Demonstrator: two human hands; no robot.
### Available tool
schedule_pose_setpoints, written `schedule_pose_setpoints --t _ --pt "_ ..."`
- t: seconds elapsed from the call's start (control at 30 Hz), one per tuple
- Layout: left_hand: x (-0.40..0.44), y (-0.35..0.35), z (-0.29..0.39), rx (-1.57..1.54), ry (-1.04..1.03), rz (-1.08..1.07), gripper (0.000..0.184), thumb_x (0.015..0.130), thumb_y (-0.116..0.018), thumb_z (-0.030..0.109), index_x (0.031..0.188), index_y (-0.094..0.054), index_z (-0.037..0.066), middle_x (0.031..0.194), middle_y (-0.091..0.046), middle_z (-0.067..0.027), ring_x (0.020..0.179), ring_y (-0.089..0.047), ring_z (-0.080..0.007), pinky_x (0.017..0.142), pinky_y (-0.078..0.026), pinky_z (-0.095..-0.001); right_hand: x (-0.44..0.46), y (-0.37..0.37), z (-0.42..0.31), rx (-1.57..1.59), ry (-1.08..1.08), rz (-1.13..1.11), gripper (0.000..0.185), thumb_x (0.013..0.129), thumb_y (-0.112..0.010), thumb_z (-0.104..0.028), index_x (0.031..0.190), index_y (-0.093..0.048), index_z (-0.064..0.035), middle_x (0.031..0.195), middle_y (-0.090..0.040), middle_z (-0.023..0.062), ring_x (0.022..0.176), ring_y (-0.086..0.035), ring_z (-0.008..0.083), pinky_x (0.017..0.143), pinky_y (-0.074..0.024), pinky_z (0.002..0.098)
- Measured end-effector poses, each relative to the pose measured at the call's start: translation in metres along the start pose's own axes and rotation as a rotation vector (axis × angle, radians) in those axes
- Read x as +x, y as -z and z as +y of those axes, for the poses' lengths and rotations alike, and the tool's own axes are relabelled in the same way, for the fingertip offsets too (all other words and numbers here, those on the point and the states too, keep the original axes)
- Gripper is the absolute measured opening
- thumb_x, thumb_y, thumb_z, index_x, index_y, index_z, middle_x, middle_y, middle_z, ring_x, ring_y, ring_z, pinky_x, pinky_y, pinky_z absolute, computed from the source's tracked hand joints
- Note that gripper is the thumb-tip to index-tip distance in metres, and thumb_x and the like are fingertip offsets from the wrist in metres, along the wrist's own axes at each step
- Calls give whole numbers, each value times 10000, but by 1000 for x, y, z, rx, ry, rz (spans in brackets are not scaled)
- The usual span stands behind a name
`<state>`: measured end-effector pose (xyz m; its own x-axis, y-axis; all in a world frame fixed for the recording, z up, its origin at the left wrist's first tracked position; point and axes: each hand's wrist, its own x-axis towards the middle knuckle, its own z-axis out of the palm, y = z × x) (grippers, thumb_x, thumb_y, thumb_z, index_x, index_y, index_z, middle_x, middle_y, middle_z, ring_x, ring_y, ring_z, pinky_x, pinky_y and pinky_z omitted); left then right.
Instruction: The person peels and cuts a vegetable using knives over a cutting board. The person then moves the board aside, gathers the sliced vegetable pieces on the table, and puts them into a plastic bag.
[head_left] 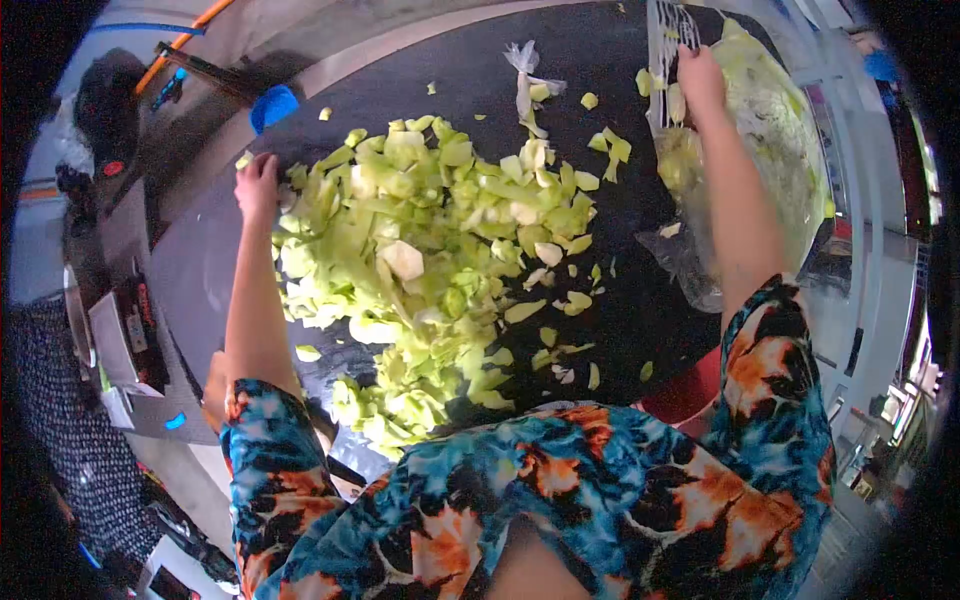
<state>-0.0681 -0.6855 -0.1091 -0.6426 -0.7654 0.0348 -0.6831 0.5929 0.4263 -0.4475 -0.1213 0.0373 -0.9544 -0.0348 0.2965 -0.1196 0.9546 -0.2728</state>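
A large heap of pale green peelings and cut pieces (430, 230) is spread over the dark tabletop (620, 300). At the heap's upper left, my left hand (257, 185) has its fingers bent together around a small pale green piece (244, 160). My right hand (700, 80) is closed on the edge of a clear plastic bag (775, 140) at the upper right. Green pieces show through the bag's plastic. Loose scraps lie between the heap and the bag.
A knotted clear plastic scrap (526, 80) lies behind the heap. A blue object (273, 108) is at the table's far left edge. Something red (685, 388) stands by the near right edge. Shelving lines the right side.
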Motion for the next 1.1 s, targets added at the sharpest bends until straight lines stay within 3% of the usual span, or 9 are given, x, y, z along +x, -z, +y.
schedule_pose_setpoints --t 0.17,0.33,0.43,0.6,0.67,0.7,0.83,0.9,1.1 --pt "-74 -6 100 -91 -331 -97 274 831 -632 344 1022 -663 150 1099 -597 -97 1050 -538 -298 911 -425 -404 37 -28 3 517 -152 -182 367 896 -535 -397 905 -575 -32 790 -644 124 734 -630 243 662 -497 383" --pt "-19 16 63 -183 -106 147 319 852 -612 360 1062 -645 122 1126 -587 -150 1062 -530 -365 931 -405 -427 -7 70 30 1431 -205 -576 234 936 -553 -328 810 -500 -137 649 -423 -43 581 -411 80 547 -378 229" --pt "43 -2 -9 220 -55 144 501 852 -507 545 1191 -592 186 1170 -558 -171 1190 -444 -386 993 -352 -495 -25 118 98 1542 -441 -518 230 952 -524 -338 826 -503 -147 674 -416 -48 600 -395 83 548 -357 229" --pt "17 -29 36 96 -39 5 391 865 -528 490 1122 -632 213 1117 -587 -148 1109 -502 -394 952 -383 -500 -7 119 132 1465 -545 -293 212 968 -501 -310 903 -502 -109 712 -447 -32 596 -406 84 540 -372 194" --pt "-55 -17 126 -255 -67 -220 242 873 -597 287 988 -662 85 991 -622 -169 943 -578 -327 815 -458 -425 3 111 149 1545 -447 -612 250 979 -480 -307 852 -475 -92 695 -447 -22 584 -424 81 542 -410 205" --pt "-82 -40 131 -280 -344 -132 217 873 -602 221 933 -646 17 946 -628 -180 864 -589 -316 775 -466 -416 -8 118 123 1508 -427 -653 278 983 -469 -317 804 -456 -103 658 -436 -25 568 -438 77 535 -428 220" --pt "-143 -9 216 -135 -452 -364 292 876 -617 275 919 -620 -14 935 -621 -184 896 -607 -320 828 -470 -424 -5 113 129 1451 -334 -744 272 981 -461 -333 833 -474 -105 652 -451 -26 550 -448 82 520 -412 223" --pt "-108 -18 231 -226 -526 -195 338 885 -609 318 954 -622 -12 958 -619 -190 937 -610 -318 837 -467 -408 -9 115 134 1408 -264 -772 259 974 -469 -346 882 -489 -105 648 -462 -24 539 -454 88 510 -409 226" --pt "-45 -73 352 -883 -189 -507 436 942 -508 359 1213 -565 22 1103 -626 -89 999 -555 -157 917 -413 -303 -41 143 88 1294 -199 -698 280 959 -487 -373 991 -512 -96 611 -467 -5 458 -456 95 458 -394 224"
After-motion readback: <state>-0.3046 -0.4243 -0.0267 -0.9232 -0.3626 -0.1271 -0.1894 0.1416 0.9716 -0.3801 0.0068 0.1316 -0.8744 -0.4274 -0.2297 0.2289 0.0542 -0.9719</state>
